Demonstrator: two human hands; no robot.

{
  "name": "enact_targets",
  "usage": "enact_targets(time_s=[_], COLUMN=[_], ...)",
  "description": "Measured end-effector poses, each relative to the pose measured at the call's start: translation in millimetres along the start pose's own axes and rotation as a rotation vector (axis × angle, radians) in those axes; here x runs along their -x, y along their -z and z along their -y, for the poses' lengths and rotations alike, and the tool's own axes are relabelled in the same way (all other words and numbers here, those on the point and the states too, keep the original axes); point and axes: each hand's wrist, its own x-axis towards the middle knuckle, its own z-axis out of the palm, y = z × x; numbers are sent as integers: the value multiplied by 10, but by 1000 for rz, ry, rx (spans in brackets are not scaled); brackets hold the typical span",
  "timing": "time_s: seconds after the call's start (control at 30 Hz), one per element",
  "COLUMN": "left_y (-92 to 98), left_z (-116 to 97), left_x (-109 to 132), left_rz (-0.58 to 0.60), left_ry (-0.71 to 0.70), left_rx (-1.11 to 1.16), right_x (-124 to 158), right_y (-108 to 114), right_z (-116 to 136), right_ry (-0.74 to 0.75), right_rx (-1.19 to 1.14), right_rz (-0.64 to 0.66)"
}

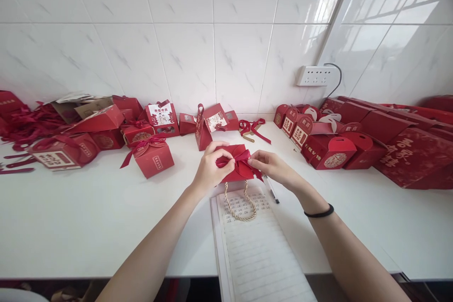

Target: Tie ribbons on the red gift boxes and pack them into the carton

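Note:
A small red gift box (236, 174) stands on the white counter straight ahead, with a gold rope handle (240, 203) hanging over a lined sheet. A red ribbon (244, 158) lies across the box's top. My left hand (212, 167) pinches the ribbon's left loop at the box's top left. My right hand (271, 166) pinches the ribbon's right end, fingers pressed together. A black band circles my right wrist.
A lined paper sheet (258, 250) with written rows lies in front of the box, a pen (272, 189) at its right edge. Red gift boxes (152, 158) and ribbons crowd the back left; folded red boxes (329, 151) pile at the right. A power strip (316, 76) hangs on the tiled wall.

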Motion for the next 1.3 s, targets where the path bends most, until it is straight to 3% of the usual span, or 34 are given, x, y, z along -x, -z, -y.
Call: enact_targets(time_s=[0.33,0.47,0.53,0.67,0.8,0.93,1.07,1.3], left_y=[-1,3,6,13,6,-28,-58,-95], left_z=[-8,-23,-22,-11,2,70,203,248], left_x=[-2,2,4,9,11,38,96,82], left_rz=[4,32,49,88,123,72,4,-124], left_ry=[19,14,4,-25,-57,-68,-82,-12], left_rx=[-11,-11,-12,-10,-19,62,211,-13], right_x=[56,73,61,9,-29,-32,-13,-34], right_y=[33,93,119,88,-39,-128,-148,-205], right_z=[51,30,21,15,-10,-49,-49,-55], right_ry=[-46,-33,10,177,237,254,169,101], right_rx=[138,168,165,110,79,24,-152,-334], right_rz=[130,257,196,-90,-111,-253,-200,-168])
